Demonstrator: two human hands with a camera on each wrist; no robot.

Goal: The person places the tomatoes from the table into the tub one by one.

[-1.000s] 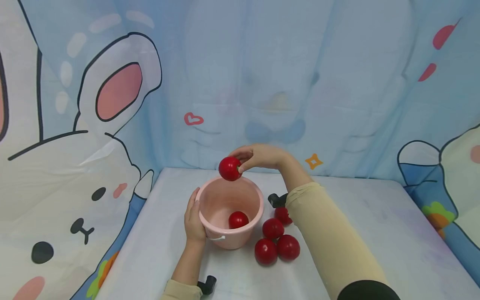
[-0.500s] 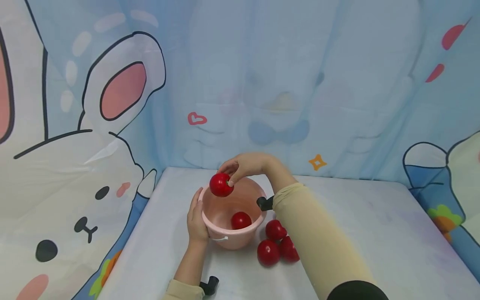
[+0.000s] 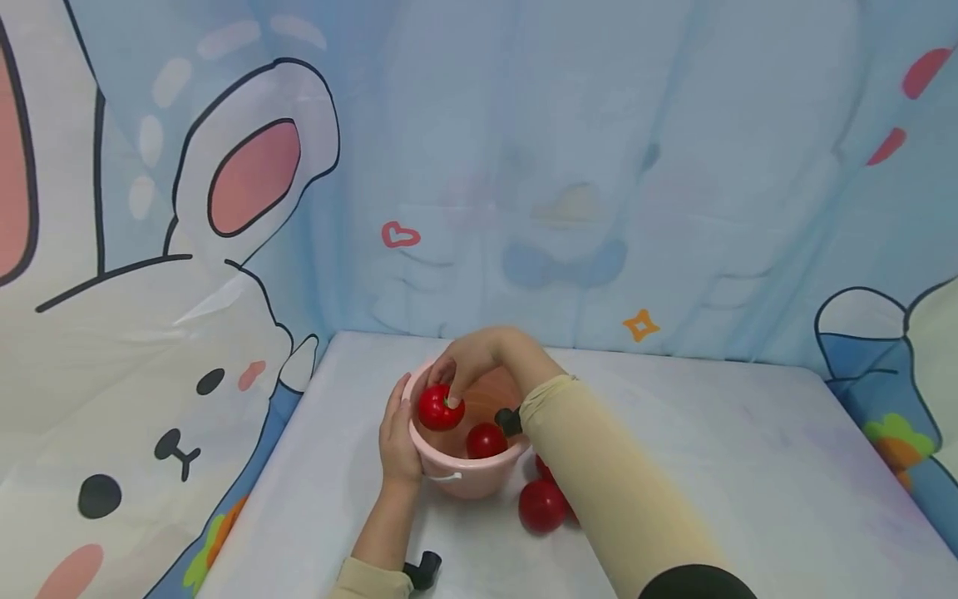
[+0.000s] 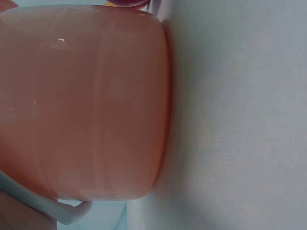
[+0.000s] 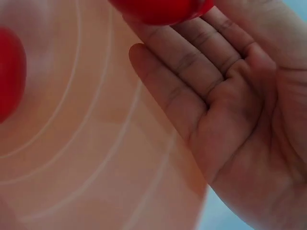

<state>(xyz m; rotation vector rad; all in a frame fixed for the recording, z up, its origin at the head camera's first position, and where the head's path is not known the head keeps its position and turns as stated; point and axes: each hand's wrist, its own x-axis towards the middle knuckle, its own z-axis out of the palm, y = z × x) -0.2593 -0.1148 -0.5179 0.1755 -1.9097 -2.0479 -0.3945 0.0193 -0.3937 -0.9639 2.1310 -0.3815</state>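
A pink bucket stands upright on the white table, with a red tomato lying inside. My left hand holds the bucket's left side; in the left wrist view the pink wall fills much of the picture and a bit of a finger shows beside the white handle. My right hand pinches a second tomato by its stem end, inside the bucket's mouth. In the right wrist view that held tomato shows at the fingertips, over the bucket's ringed inside.
To the bucket's right, several more tomatoes lie on the table, partly hidden under my right sleeve. A blue cartoon curtain hangs behind the table. A black wrist-camera mount sticks out at my left cuff.
My right hand has lowered the held tomato from above the far rim down into the bucket's mouth, slightly leftward. My left hand keeps its hold on the bucket.
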